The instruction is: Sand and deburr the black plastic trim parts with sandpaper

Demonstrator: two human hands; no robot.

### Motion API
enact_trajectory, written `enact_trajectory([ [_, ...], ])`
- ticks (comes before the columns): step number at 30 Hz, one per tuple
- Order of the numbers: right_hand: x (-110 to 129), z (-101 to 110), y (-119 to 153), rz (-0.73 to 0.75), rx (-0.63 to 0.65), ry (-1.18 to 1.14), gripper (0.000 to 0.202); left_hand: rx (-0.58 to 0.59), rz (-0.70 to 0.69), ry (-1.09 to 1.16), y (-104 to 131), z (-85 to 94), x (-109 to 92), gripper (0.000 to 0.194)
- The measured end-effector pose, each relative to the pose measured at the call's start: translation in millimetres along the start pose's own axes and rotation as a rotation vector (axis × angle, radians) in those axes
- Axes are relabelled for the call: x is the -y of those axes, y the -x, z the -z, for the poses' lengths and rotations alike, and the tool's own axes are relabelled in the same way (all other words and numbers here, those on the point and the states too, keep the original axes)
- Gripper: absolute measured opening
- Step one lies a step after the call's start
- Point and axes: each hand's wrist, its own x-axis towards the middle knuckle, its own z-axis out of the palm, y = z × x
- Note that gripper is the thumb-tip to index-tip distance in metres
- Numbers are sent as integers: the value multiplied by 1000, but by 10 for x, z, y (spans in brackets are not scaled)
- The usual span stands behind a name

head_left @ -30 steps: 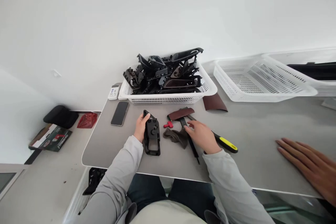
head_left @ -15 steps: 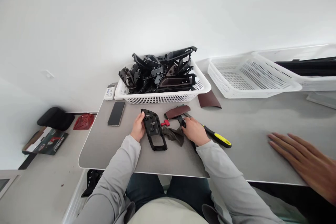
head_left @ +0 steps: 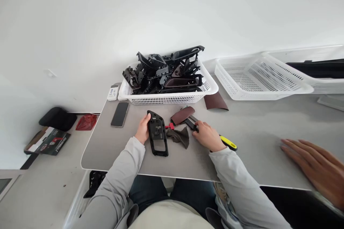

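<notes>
My left hand [head_left: 143,128] grips the upper left edge of a black plastic trim panel [head_left: 157,132], which has a rectangular opening near its lower end. My right hand [head_left: 208,136] is closed at the near end of a dark, narrow tool [head_left: 190,124]; its exact kind is hidden by the fingers. Beneath that hand lies a long tool with a yellow and black handle [head_left: 228,142], and its metal strip shows past the fingers. A brown cloth [head_left: 179,136], a small red piece [head_left: 171,126] and a curled piece of dark red sandpaper [head_left: 182,115] lie between the hands.
Behind is a white basket [head_left: 166,99] heaped with black trim parts. More sandpaper [head_left: 215,102] lies beside it. A phone [head_left: 119,114] rests at left. Other white baskets [head_left: 268,94] stand right. Another person's hand [head_left: 314,161] lies on the table [head_left: 258,143].
My right hand has shifted right, with the dark tool's near end still at its fingers. The panel in my left hand has turned slightly more upright. The other person's hand has moved a little right.
</notes>
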Motion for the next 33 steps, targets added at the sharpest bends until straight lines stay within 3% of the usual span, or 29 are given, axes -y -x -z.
enact_trajectory([
  [4, -119, -44, -105, 10, -37, -198, 38, -16, 38, -27, 7, -14, -12, 31],
  [9, -248, -96, -199, 62, 15, -501, 38, -45, 93, -67, -3, -4, -14, 29],
  [16, 11, -43, -24, 377, 118, -726, 49, -12, 58, -85, -32, 40, 22, 32],
  [19, 193, -26, 86, 449, 111, -708, 48, 7, 74, -100, -39, 50, 26, 31],
  [24, 361, -29, 116, 507, -88, -511, 43, 81, 132, -112, -28, 45, 22, 28],
  [29, 382, -33, 40, 513, -54, -287, 45, 173, 187, -131, -12, 52, 24, 25],
  [33, 371, -66, 26, 524, -34, -246, 46, 207, 223, -158, -10, 70, 32, 25],
])
